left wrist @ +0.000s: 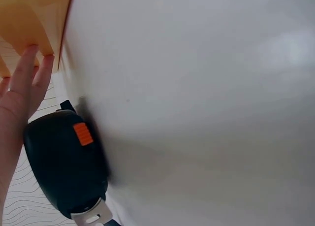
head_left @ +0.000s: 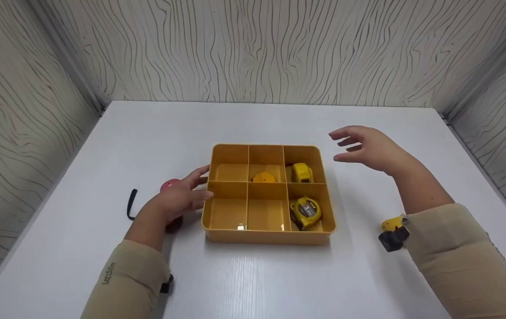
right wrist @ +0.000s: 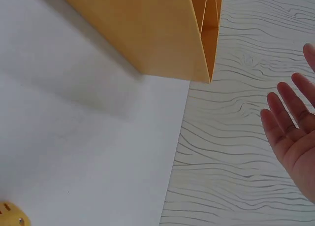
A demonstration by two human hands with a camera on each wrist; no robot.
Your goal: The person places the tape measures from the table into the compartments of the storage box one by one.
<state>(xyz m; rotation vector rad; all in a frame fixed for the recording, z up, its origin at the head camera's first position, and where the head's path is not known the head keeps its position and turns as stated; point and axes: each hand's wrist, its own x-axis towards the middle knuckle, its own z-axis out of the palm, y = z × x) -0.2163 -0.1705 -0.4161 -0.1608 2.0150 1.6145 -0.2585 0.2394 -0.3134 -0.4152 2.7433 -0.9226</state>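
Observation:
A tan-yellow divided box (head_left: 266, 237) stands mid-table. My left hand (head_left: 181, 197) touches its left wall with extended fingers, also seen on the wall in the left wrist view. Beyond the box's right side, my right hand (head_left: 368, 146) is in the air, fingers spread and holding nothing. A yellow tape measure (head_left: 301, 173) lies in the back right compartment, and a yellow-and-black tape measure (head_left: 307, 212) in the front right one. The back middle compartment holds a rounded orange-yellow object (head_left: 264, 177), partly hidden by a divider. Beside my left hand is a dark tape measure (left wrist: 64, 162) with an orange button.
Left of the box, a red object (head_left: 170, 183) is mostly covered by my left hand, near a black strap (head_left: 131, 206). A yellow object (head_left: 391, 223) lies by my right sleeve, partly hidden. Wood-patterned panels (head_left: 253, 53) enclose the white table (head_left: 253, 124).

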